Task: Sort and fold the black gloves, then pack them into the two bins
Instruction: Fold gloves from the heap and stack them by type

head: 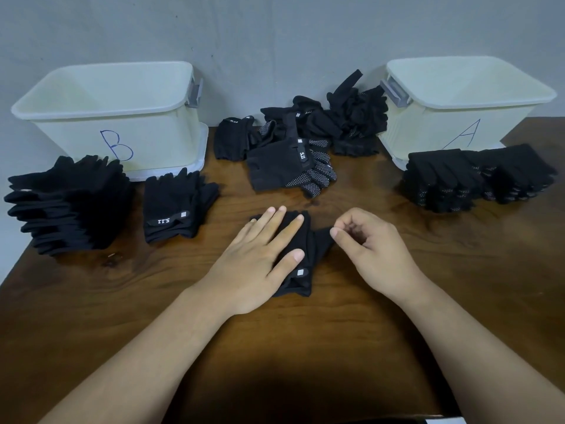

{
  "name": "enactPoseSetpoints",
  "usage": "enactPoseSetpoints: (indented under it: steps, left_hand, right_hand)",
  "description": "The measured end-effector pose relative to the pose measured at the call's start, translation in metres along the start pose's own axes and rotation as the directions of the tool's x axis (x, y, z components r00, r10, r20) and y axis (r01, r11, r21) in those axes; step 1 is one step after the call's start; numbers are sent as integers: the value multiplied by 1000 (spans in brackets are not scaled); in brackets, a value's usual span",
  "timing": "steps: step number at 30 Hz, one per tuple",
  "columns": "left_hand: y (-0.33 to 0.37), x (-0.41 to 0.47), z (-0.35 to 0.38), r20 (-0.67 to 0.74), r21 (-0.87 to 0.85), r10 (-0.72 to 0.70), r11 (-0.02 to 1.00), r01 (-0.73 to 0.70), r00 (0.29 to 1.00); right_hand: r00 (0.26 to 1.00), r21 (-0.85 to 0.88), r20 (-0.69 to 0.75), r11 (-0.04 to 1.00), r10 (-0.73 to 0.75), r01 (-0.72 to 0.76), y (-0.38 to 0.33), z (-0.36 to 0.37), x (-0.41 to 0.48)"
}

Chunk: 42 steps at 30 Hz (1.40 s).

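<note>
A black glove [307, 249] lies on the wooden table in front of me. My left hand [260, 255] presses flat on it with straight fingers. My right hand [370, 243] hovers at the glove's right edge, fingers curled, thumb and forefinger close to a glove finger [322, 237]; whether they pinch it is unclear. An unsorted heap of black gloves [305, 139] sits at the back centre. The white bin marked B [116, 117] stands back left, the white bin marked A [458, 102] back right; both look empty.
Stacked folded gloves [70, 203] lie in front of bin B, with a smaller stack [177, 206] beside them. Another stack of dotted gloves [477, 179] lies in front of bin A. A grey wall runs behind the table.
</note>
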<state>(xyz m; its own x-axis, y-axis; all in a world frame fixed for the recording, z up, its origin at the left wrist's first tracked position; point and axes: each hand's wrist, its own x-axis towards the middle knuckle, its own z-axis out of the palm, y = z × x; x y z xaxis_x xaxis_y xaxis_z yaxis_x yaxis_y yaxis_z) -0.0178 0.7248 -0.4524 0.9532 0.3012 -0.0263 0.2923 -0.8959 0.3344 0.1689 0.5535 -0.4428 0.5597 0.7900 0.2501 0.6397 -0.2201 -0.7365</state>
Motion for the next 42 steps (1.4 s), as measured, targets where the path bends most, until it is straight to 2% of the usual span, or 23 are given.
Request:
enactPoseSetpoints:
  steps: [6, 8, 11, 14, 17, 19, 23, 25, 27, 29, 31, 32, 35, 38, 40, 42]
  left_hand:
    - [1, 1, 2, 10, 63, -19, 998, 19, 1000]
    - [2, 2, 3, 13, 83, -30, 996, 29, 999]
    - [3, 3, 4, 21, 112, -38, 993, 35, 999]
    - [3, 4, 4, 37, 145, -37, 989, 31, 999]
    - [3, 5, 4, 54, 115, -31, 993, 24, 998]
    - [1, 4, 4, 39, 77, -13, 997, 10, 999]
    - [-4, -2, 4, -42, 18, -22, 1000, 23, 999]
    - [-8, -6, 2, -98, -31, -65, 998, 62, 993]
    - [-14, -9, -1, -179, -187, -159, 974, 125, 971]
    - [-21, -13, -6, -296, -375, -283, 913, 161, 912]
    - [-25, -19, -13, -384, -456, -379, 871, 184, 842]
    - [-25, -23, -16, -383, -471, -413, 857, 210, 826]
    - [-18, -34, -22, -282, -428, -448, 850, 307, 848]
    - [-7, -34, -20, -180, -252, -468, 872, 419, 865]
    - [-4, -31, -17, -184, -183, -467, 881, 437, 865]
    - [-3, -30, -17, -195, -188, -455, 887, 422, 869]
  right_hand:
    - [1000, -360, 17, 933, 3, 4, -5, 8, 6]
    - [1000, -417, 25, 909, 16, -4, -2, 9, 5]
    - [1000, -325, -12, 946, -21, 16, 0, 9, 0]
    - [982, -193, -64, 968, -177, 162, -8, 9, -4]
    - [968, -58, 57, 967, -243, 246, -17, 17, -7]
    - [962, -75, 158, 969, -221, 235, -14, 25, -8]
    - [961, -161, 195, 960, -197, 230, -4, 30, -10]
    - [961, -171, 214, 961, -177, 215, -4, 30, -11]
    - [961, -178, 235, 966, -143, 187, -6, 29, -11]
    - [959, -184, 258, 969, -116, 167, -8, 29, -11]
    - [957, -194, 269, 967, -106, 162, -9, 29, -11]
    - [957, -199, 270, 967, -103, 161, -9, 29, -12]
    - [958, -208, 270, 966, -91, 151, -10, 29, -12]
    - [957, -219, 278, 964, -86, 151, -12, 29, -11]
    - [956, -226, 282, 963, -81, 148, -13, 29, -11]
    - [957, -232, 281, 962, -77, 145, -13, 29, -11]
